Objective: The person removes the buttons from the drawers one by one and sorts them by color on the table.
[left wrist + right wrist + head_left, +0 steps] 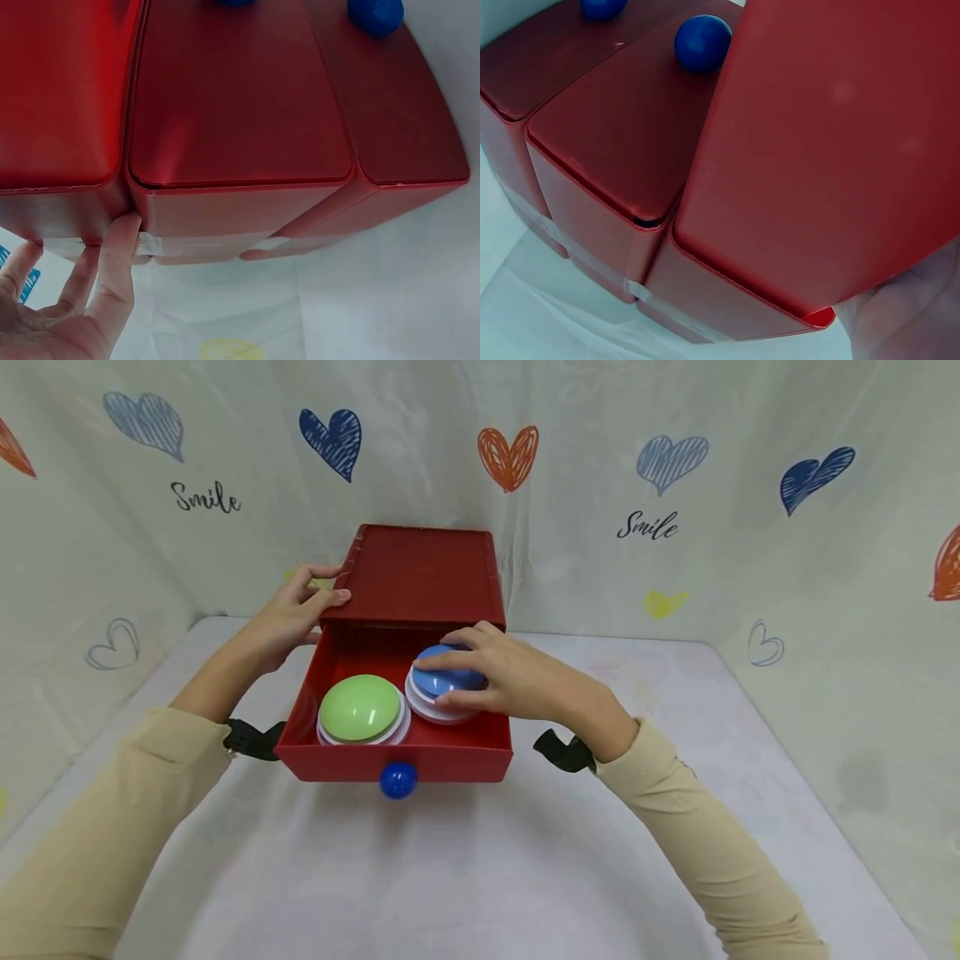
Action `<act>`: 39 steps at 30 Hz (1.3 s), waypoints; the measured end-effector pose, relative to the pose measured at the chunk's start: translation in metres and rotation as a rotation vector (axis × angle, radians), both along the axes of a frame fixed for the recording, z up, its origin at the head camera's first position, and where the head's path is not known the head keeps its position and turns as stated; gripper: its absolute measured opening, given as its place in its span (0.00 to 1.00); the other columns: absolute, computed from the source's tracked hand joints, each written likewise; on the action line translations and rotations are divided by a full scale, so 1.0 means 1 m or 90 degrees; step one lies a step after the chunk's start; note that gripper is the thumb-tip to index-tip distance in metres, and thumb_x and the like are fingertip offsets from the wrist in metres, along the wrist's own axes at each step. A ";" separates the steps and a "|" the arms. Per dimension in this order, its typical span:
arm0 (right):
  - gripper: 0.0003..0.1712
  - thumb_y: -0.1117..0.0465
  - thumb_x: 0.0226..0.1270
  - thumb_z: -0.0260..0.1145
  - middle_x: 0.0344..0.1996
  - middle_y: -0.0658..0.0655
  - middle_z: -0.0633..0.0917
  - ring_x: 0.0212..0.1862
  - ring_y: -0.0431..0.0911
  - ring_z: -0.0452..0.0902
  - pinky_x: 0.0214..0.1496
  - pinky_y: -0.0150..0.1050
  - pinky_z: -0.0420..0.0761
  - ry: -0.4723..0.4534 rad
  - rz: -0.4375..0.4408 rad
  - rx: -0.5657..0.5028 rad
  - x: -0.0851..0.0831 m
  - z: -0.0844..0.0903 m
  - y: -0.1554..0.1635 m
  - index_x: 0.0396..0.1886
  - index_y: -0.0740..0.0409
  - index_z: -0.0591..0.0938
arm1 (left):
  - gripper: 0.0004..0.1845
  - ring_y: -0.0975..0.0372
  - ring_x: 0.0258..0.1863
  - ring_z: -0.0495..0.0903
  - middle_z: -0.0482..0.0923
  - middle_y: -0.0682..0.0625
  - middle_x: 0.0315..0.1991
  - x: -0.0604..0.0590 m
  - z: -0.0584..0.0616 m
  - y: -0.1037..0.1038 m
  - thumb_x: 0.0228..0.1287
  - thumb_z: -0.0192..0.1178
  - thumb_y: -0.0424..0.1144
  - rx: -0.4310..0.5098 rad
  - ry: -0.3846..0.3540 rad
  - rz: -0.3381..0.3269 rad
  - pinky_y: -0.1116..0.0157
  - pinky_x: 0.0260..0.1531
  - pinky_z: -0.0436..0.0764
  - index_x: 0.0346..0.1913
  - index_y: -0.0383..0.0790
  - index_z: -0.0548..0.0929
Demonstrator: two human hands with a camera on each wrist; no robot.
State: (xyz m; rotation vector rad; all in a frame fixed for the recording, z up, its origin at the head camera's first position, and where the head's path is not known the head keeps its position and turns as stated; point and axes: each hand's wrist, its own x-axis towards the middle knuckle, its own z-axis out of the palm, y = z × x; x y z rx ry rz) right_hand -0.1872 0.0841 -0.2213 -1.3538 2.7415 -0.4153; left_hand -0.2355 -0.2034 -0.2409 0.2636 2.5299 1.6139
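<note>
The head camera looks forward and down from the near side over the desk (465, 877), taking in the whole red drawer box (420, 577). The left wrist camera sits very close against the box's left side (232, 112); the right wrist camera sits equally close at its right (832, 150). All three share the box.

Both arms wear long beige sleeves, the left sleeve (97, 827) at lower left, the right sleeve (720, 852) at lower right. A black wrist strap (251, 739) shows at each cuff.
</note>
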 end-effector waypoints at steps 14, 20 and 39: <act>0.27 0.47 0.62 0.63 0.59 0.55 0.71 0.58 0.45 0.62 0.49 0.35 0.76 0.038 0.019 -0.065 0.004 -0.003 0.003 0.62 0.40 0.73 | 0.33 0.57 0.56 0.68 0.57 0.40 0.65 -0.001 0.000 -0.002 0.68 0.44 0.56 -0.013 0.004 -0.007 0.61 0.48 0.78 0.69 0.48 0.47; 0.26 0.48 0.62 0.63 0.59 0.57 0.70 0.59 0.48 0.61 0.48 0.37 0.77 0.061 0.025 -0.094 0.009 0.000 0.005 0.61 0.41 0.74 | 0.33 0.56 0.56 0.68 0.57 0.40 0.65 -0.001 -0.002 0.000 0.68 0.44 0.56 -0.009 0.000 -0.005 0.54 0.53 0.75 0.70 0.48 0.47; 0.24 0.52 0.61 0.65 0.59 0.57 0.68 0.63 0.49 0.56 0.52 0.42 0.75 0.062 -0.005 -0.208 0.021 0.011 0.017 0.58 0.44 0.77 | 0.33 0.53 0.58 0.67 0.56 0.39 0.67 -0.002 -0.002 -0.002 0.69 0.43 0.56 -0.002 0.000 -0.004 0.48 0.55 0.71 0.70 0.49 0.47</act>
